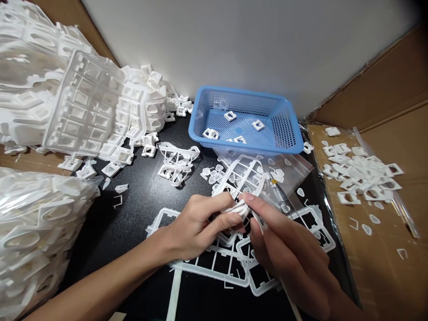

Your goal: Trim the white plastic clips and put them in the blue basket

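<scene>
Between the thumb and fingers of my left hand [197,227] is a small white plastic part [240,208], or a few pressed together; the fingers cover much of it. My right hand [284,236] meets it from the other side, its thumb and forefinger closed on a thin white plastic strip [258,219]. Whether the strip is joined to the part cannot be seen. Under both hands lie stripped white plastic frames [217,276]. Just beyond them, another white frame [247,171] rests among small rounded offcuts [216,174], with a craft knife [279,194] close by.
A blue basket [245,149] at the back holds several white square parts. Bagged white parts [36,240] and full moulded sheets [87,107] crowd the left. A tangled frame [179,162] lies mid-table. On cardboard at right sits a heap of white pieces [361,174].
</scene>
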A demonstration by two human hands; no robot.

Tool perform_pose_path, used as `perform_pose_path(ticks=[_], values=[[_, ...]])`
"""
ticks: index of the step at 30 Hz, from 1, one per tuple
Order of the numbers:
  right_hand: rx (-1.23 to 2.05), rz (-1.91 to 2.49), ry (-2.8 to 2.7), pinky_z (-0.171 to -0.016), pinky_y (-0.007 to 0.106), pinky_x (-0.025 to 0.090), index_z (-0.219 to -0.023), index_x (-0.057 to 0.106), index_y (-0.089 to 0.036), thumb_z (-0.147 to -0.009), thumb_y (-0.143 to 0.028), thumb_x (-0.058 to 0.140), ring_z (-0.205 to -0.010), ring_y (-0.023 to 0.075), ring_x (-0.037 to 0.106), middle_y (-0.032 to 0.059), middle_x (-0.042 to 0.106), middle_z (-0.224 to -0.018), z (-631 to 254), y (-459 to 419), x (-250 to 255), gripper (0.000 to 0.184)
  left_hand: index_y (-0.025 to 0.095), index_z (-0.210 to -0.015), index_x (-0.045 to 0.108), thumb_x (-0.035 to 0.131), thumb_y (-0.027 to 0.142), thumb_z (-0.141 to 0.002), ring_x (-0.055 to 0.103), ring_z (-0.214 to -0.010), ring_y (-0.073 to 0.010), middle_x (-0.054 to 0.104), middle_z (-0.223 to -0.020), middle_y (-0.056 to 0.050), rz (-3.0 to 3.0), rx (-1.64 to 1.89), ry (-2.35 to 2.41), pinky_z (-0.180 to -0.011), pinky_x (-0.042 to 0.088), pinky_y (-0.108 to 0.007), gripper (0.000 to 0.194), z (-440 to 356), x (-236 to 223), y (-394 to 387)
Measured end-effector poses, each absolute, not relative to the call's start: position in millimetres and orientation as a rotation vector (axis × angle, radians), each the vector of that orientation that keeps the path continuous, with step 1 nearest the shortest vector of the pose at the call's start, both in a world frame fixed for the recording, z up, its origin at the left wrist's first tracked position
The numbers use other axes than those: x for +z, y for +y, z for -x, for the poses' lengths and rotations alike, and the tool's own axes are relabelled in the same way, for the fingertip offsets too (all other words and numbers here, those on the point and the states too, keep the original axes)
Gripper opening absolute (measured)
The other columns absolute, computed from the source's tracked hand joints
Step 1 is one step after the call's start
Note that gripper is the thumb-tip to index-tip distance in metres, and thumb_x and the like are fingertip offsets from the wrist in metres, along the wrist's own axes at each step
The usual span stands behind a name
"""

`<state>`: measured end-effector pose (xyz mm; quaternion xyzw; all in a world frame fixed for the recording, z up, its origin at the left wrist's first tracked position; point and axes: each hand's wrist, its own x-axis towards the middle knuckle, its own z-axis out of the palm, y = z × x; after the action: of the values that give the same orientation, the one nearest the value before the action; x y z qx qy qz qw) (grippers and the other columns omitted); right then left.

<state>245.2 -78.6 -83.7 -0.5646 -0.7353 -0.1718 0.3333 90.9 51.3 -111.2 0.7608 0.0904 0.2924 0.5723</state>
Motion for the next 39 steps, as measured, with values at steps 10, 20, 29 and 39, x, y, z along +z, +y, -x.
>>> perform_pose_path(ticks=[10, 20, 29, 39], values=[[-0.344, 1.359, -1.811, -0.096, 0.032, 0.069, -0.091, 0.066, -0.014, -0.086, 0.003, 0.075, -0.110, 0.0269, 0.079, 0.0165, 0.077, -0.127, -248, -68, -89, 0.020, 0.022, -0.110, 0.058, 0.056, 0.021, -0.108, 0.065, -0.067, -0.0075, 0.065, -0.080, 0.003, -1.465, 0.647, 0.310, -0.063, 0.055, -0.016, 0.003, -92, -113, 46], [-0.336, 1.409, -1.767, -0.079, 0.022, 0.070, -0.094, 0.066, -0.021, -0.094, -0.010, 0.071, -0.092, 0.0188, 0.083, 0.0075, 0.080, -0.123, -261, -66, -96, 0.012, 0.018, -0.103, 0.059, 0.061, 0.031, -0.106, 0.068, -0.067, -0.0113, 0.067, -0.079, -0.001, -1.337, 0.512, 0.402, -0.061, 0.058, -0.021, 0.014, -95, -114, 46], [-0.279, 1.457, -1.756, -0.079, 0.024, 0.070, -0.095, 0.067, -0.020, -0.091, -0.009, 0.073, -0.093, 0.0209, 0.083, 0.0089, 0.078, -0.129, -263, -72, -97, 0.013, 0.017, -0.105, 0.060, 0.061, 0.037, -0.105, 0.070, -0.069, -0.0146, 0.071, -0.085, -0.006, -1.131, 0.367, 0.354, -0.055, 0.059, -0.022, 0.020, -99, -112, 49], [-0.349, 1.398, -1.841, -0.086, 0.026, 0.070, -0.096, 0.068, -0.018, -0.092, -0.009, 0.073, -0.102, 0.0207, 0.081, 0.0093, 0.078, -0.129, -266, -72, -92, 0.011, 0.015, -0.105, 0.062, 0.060, 0.037, -0.105, 0.067, -0.061, -0.0125, 0.071, -0.083, -0.006, -1.094, 0.325, 0.352, -0.050, 0.057, -0.021, 0.022, -101, -109, 54]])
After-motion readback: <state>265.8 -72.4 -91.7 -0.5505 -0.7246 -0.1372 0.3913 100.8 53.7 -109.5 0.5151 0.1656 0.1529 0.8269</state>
